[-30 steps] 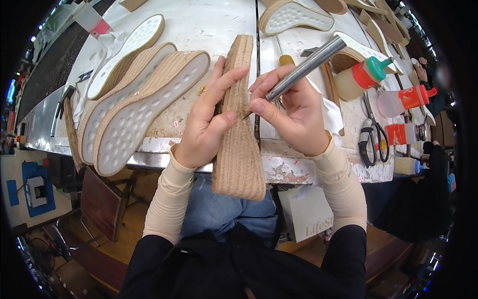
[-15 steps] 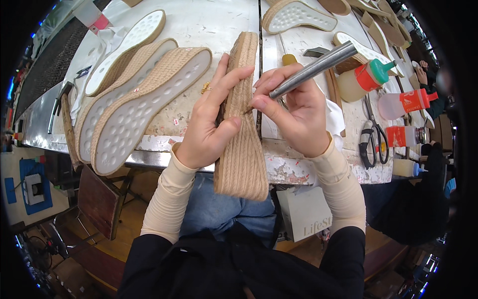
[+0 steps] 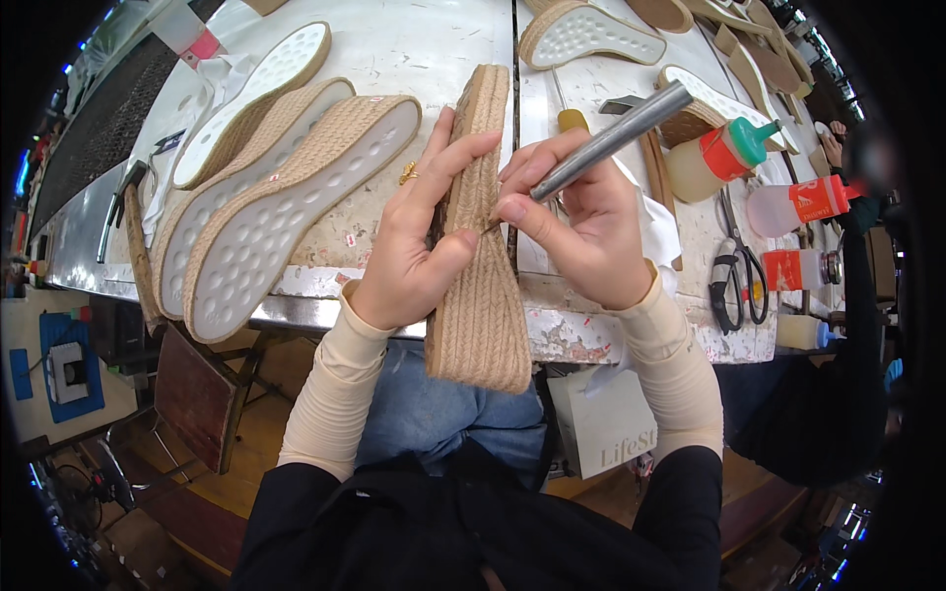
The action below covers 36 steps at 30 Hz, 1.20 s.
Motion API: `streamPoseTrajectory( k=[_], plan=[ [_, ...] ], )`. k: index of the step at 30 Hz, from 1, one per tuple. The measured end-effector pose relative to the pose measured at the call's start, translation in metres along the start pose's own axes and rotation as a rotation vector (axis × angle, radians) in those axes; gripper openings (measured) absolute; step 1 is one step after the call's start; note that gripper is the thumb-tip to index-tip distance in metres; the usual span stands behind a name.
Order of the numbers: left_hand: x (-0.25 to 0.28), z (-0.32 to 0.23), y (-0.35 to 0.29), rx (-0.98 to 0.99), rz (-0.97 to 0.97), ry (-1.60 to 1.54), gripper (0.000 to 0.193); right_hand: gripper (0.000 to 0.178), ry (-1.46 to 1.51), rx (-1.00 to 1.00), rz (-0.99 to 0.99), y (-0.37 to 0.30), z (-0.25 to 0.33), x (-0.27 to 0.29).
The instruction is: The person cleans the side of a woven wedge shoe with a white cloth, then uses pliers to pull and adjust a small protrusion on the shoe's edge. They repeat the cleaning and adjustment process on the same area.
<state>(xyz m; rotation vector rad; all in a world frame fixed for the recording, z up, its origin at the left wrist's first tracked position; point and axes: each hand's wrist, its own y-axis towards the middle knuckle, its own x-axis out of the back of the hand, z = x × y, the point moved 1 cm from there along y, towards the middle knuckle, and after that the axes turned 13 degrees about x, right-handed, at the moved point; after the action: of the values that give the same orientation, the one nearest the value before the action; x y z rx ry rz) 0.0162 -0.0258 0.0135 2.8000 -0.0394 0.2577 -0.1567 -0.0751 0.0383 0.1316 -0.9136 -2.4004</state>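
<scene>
A wedge shoe sole (image 3: 480, 315) wrapped in braided tan jute stands on its edge over the table's front edge, its wide end above my lap. My left hand (image 3: 414, 231) grips it, fingers across the top and thumb pressed on the braid. In my right hand (image 3: 581, 217) is an awl (image 3: 616, 140) with a thick grey metal handle, slanting up to the right. Its thin dark tip touches the braid close to my left thumb. Whether the tip has gone into the braid I cannot tell.
Several jute wedge soles (image 3: 296, 222) lie at the left beside a hammer (image 3: 128, 207). To the right are a yellow-handled tool (image 3: 572, 120), scissors (image 3: 739, 281), a green-capped bottle (image 3: 705, 167) and a red-capped bottle (image 3: 793, 204). A person's hand (image 3: 833, 143) shows at far right.
The awl and my right hand have shifted slightly left, and its tip is now a little lower on the braid, nearer my left thumb. My left hand keeps its grip.
</scene>
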Motion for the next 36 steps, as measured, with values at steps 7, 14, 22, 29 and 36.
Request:
streamPoseTrajectory(
  k=[7, 14, 22, 29, 36],
  plan=[
    [-0.0010, 0.0008, 0.0000, 0.008, -0.005, -0.006, 0.063, 0.024, -0.020, 0.004, 0.073, 0.0011, 0.0005, 0.0053],
    [-0.0007, -0.0001, 0.0002, -0.004, -0.005, -0.004, 0.064, 0.025, -0.022, -0.003, 0.063, -0.0008, 0.0014, 0.0022],
    [-0.0015, 0.0002, 0.0031, -0.023, 0.009, -0.002, 0.062, 0.024, 0.051, -0.015, -0.102, 0.0000, -0.0037, -0.0012],
    [-0.0021, 0.0023, 0.0017, 0.015, 0.005, -0.052, 0.060, 0.027, 0.168, -0.093, -0.122, -0.0009, -0.0036, 0.0018],
    [-0.0021, 0.0030, 0.0015, 0.001, -0.010, -0.055, 0.060, 0.025, -0.056, 0.046, -0.055, -0.0006, -0.0037, 0.0020]
  ],
)
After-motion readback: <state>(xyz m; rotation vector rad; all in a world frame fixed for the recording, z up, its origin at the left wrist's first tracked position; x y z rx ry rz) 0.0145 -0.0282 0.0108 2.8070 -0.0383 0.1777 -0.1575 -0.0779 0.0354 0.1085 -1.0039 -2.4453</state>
